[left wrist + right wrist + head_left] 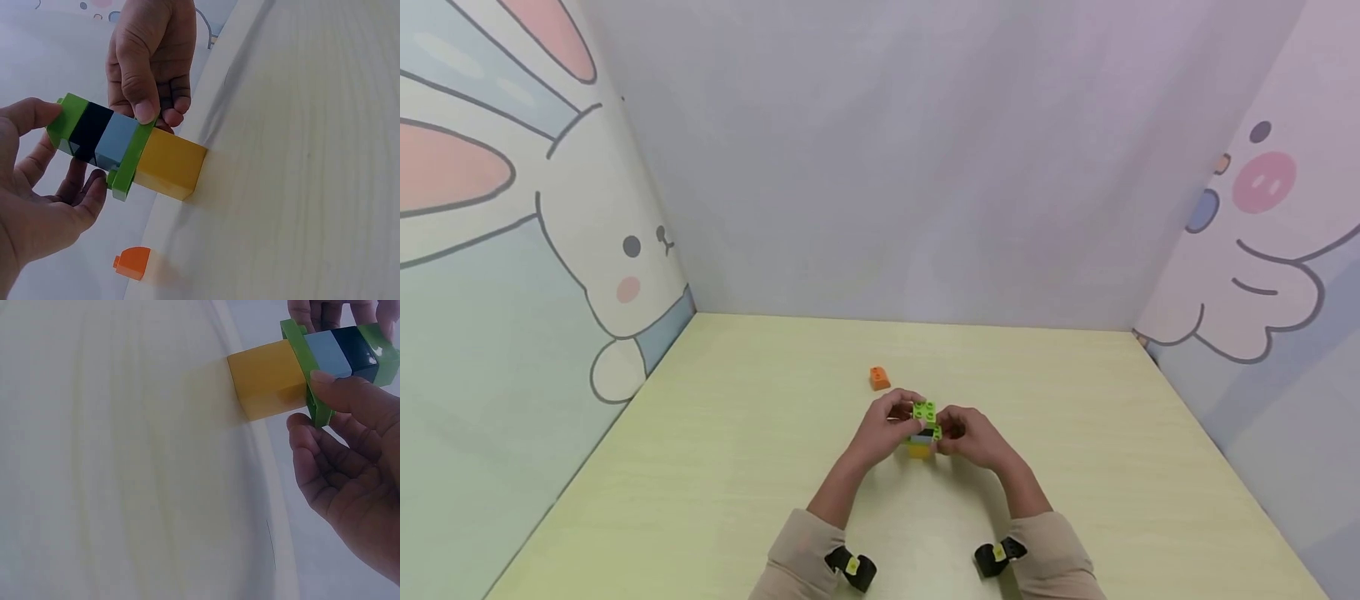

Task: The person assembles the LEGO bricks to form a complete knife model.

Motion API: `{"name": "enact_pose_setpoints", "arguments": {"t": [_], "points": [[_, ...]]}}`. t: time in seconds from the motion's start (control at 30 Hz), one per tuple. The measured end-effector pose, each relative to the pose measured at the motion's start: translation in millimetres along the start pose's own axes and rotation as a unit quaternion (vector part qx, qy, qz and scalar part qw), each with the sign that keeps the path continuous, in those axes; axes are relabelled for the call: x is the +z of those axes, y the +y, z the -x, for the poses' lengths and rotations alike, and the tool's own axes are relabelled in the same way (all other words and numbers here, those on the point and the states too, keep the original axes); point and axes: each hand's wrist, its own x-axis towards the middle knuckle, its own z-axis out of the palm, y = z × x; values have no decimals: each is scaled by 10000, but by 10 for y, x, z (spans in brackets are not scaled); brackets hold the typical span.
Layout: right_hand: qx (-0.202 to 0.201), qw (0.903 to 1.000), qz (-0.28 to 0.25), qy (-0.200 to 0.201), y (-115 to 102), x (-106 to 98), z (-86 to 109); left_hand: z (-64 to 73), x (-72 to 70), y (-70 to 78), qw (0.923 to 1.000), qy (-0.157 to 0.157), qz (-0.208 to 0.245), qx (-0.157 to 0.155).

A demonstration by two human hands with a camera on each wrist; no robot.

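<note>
A stack of toy building blocks stands upright on the table: a yellow block (170, 164) at the bottom, a wider flat green plate (132, 156), a grey-blue block (117, 139), a black block (92, 129) and a bright green studded block (924, 410) on top. My left hand (884, 431) pinches the top green block, its other fingers curved beside the stack. On the opposite side, my right hand (972, 436) grips the jutting end of the green plate, thumb (350, 394) on it and fingers bent below.
A small orange block (879, 378) with a sloped side lies on the pale wooden table (760, 400), just beyond my left hand. Cloth walls with cartoon animals border the table at the back and both sides.
</note>
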Motion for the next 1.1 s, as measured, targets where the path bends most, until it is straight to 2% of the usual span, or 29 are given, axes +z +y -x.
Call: {"name": "enact_pose_setpoints", "arguments": {"t": [0.27,0.53,0.7,0.93,1.1], "points": [[10,10000,-25,-49,-5,24,9,17,-24,-4,9997,-63,28,-248],[-17,10000,47,-84,-14,12,1,137,-40,329,9993,-52,69,-350],[-34,9998,167,-90,-16,0,4,162,-30,322,9985,37,266,-485],[-61,9999,136,-63,-21,-7,1,173,-46,281,9990,118,311,-312],[-3,9999,164,-5,-20,-10,9,216,-56,299,9990,222,250,-309]]}}
